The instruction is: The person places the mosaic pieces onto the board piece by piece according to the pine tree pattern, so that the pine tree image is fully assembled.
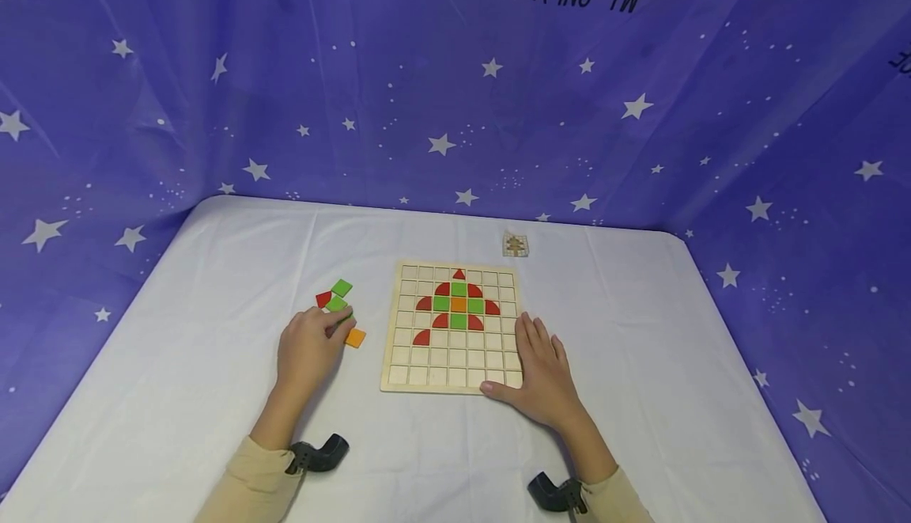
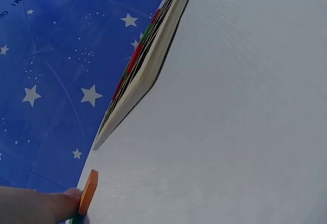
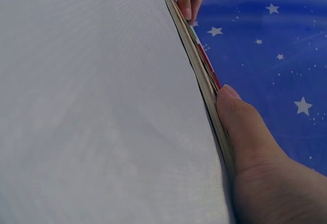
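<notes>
At the left of the table, my left hand (image 1: pixel 310 349) pinches a green square tile (image 1: pixel 346 318) between thumb and bent index finger, low among loose tiles. Right beside the fingertips lies an orange square tile (image 1: pixel 355 338). A wooden grid board (image 1: pixel 430 375) lies flat in the middle, with red, green and one orange tile set in its squares as a tree-like figure. My right hand (image 1: pixel 546 377) rests at the board's near right corner, thumb on the front edge and outstretched fingers along the right side. In the right wrist view its thumb (image 3: pixel 240 116) lies over the rim.
Beyond the fingers are two more green tiles (image 1: pixel 342 287) and a red tile (image 1: pixel 323 299). A small card with a tree pattern (image 1: pixel 515 244) lies behind the board. White cloth (image 1: pixel 626 309) covers the table, and a blue star-printed curtain (image 1: pixel 384 111) hangs around it.
</notes>
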Demonstrator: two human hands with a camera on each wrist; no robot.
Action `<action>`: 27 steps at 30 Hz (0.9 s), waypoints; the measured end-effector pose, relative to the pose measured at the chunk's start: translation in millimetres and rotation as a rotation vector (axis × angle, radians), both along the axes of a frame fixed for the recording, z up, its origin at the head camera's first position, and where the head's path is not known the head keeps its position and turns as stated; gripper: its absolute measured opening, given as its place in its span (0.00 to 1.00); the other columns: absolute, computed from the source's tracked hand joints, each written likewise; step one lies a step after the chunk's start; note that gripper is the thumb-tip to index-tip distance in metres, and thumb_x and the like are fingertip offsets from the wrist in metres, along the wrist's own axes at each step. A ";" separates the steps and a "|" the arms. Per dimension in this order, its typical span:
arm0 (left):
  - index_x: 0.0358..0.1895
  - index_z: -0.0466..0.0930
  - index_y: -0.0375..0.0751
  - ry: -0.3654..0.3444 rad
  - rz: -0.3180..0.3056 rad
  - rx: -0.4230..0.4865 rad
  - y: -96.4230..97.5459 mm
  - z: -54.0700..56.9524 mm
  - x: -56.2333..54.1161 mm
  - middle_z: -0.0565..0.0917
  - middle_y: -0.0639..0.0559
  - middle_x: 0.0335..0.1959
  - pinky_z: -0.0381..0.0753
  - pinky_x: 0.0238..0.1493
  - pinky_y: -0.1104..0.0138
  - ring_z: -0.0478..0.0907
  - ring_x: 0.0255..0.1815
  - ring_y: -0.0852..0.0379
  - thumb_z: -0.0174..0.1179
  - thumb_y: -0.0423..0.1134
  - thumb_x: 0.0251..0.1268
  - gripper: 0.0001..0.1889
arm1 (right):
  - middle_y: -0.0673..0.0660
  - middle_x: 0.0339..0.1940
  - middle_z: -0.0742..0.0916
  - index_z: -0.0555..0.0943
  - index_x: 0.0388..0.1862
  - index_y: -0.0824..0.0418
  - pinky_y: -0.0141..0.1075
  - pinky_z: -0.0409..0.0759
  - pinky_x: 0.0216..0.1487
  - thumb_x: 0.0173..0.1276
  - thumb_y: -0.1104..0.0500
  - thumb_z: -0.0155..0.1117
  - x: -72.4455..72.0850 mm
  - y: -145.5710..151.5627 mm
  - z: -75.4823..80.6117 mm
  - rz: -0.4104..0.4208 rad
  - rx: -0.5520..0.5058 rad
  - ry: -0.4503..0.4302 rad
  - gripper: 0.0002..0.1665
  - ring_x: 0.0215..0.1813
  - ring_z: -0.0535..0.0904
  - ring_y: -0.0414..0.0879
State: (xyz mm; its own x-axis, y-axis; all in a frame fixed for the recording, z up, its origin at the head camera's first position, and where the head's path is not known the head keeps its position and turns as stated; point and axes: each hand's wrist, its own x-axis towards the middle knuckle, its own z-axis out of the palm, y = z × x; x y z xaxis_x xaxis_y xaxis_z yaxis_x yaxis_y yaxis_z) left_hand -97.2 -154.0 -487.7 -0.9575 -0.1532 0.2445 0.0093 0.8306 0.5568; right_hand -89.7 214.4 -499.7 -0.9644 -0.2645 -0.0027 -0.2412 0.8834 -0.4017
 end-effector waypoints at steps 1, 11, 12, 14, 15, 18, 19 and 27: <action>0.50 0.89 0.46 -0.012 -0.009 0.005 -0.1 -0.3 -0.1 0.72 0.53 0.18 0.60 0.28 0.64 0.66 0.24 0.54 0.69 0.43 0.61 0.14 | 0.58 0.84 0.51 0.44 0.82 0.60 0.59 0.41 0.78 0.47 0.18 0.63 0.1 0.0 0.2 0.001 -0.003 -0.002 0.78 0.84 0.42 0.57; 0.51 0.85 0.41 -0.062 -0.026 0.022 -5.0 -0.8 1.4 0.68 0.54 0.18 0.60 0.32 0.63 0.67 0.28 0.53 0.68 0.44 0.62 0.17 | 0.56 0.84 0.49 0.42 0.82 0.58 0.57 0.39 0.78 0.47 0.16 0.60 0.1 0.5 -0.4 -0.004 0.012 -0.025 0.78 0.84 0.40 0.54; 0.51 0.85 0.41 -0.067 -0.031 0.019 -5.8 -0.7 1.7 0.68 0.54 0.18 0.60 0.32 0.63 0.66 0.28 0.53 0.68 0.44 0.62 0.17 | 0.55 0.84 0.48 0.41 0.82 0.57 0.56 0.39 0.79 0.47 0.15 0.59 -0.1 0.7 -0.8 -0.006 0.016 -0.028 0.78 0.84 0.40 0.53; 0.52 0.85 0.41 -0.079 -0.046 0.009 -7.1 -0.4 2.2 0.68 0.54 0.17 0.61 0.32 0.62 0.66 0.28 0.53 0.68 0.44 0.62 0.18 | 0.55 0.84 0.48 0.41 0.82 0.57 0.57 0.39 0.79 0.47 0.15 0.59 -0.1 0.9 -1.1 -0.005 0.017 -0.028 0.78 0.84 0.40 0.53; 0.53 0.85 0.41 -0.085 -0.054 0.006 -7.8 -0.2 2.5 0.68 0.54 0.17 0.64 0.34 0.60 0.66 0.27 0.53 0.68 0.44 0.62 0.18 | 0.55 0.84 0.48 0.42 0.82 0.58 0.57 0.39 0.79 0.47 0.15 0.59 0.0 0.9 -1.2 -0.005 0.018 -0.026 0.77 0.84 0.40 0.54; 0.55 0.84 0.40 -0.095 -0.076 -0.007 -9.1 0.7 2.8 0.68 0.54 0.16 0.67 0.39 0.57 0.65 0.26 0.54 0.68 0.44 0.62 0.20 | 0.55 0.84 0.48 0.42 0.82 0.58 0.57 0.39 0.79 0.48 0.15 0.59 -0.2 1.1 -1.7 -0.004 0.017 -0.028 0.77 0.84 0.40 0.54; 0.55 0.84 0.40 -0.099 -0.079 -0.010 -9.2 0.9 2.9 0.68 0.54 0.16 0.67 0.39 0.57 0.65 0.26 0.54 0.67 0.44 0.62 0.20 | 0.55 0.84 0.48 0.42 0.82 0.58 0.56 0.39 0.79 0.48 0.16 0.60 -0.3 1.2 -1.8 -0.004 0.017 -0.027 0.77 0.84 0.40 0.53; 0.55 0.82 0.37 -0.106 -0.099 -0.015 -4.4 2.8 2.3 0.71 0.53 0.19 0.63 0.32 0.63 0.68 0.28 0.53 0.65 0.41 0.65 0.17 | 0.56 0.84 0.49 0.44 0.82 0.59 0.58 0.40 0.78 0.47 0.18 0.63 -0.2 0.8 -0.2 -0.001 0.007 -0.015 0.77 0.84 0.41 0.55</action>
State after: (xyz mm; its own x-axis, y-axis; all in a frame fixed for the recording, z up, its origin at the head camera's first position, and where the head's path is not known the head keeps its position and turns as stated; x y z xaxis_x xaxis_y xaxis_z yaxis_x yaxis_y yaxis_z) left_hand -94.9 -158.4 -484.9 -0.9884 -0.0534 0.1423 0.0334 0.8369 0.5463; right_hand -89.9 215.1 -499.8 -0.9644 -0.2638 -0.0188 -0.2346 0.8863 -0.3993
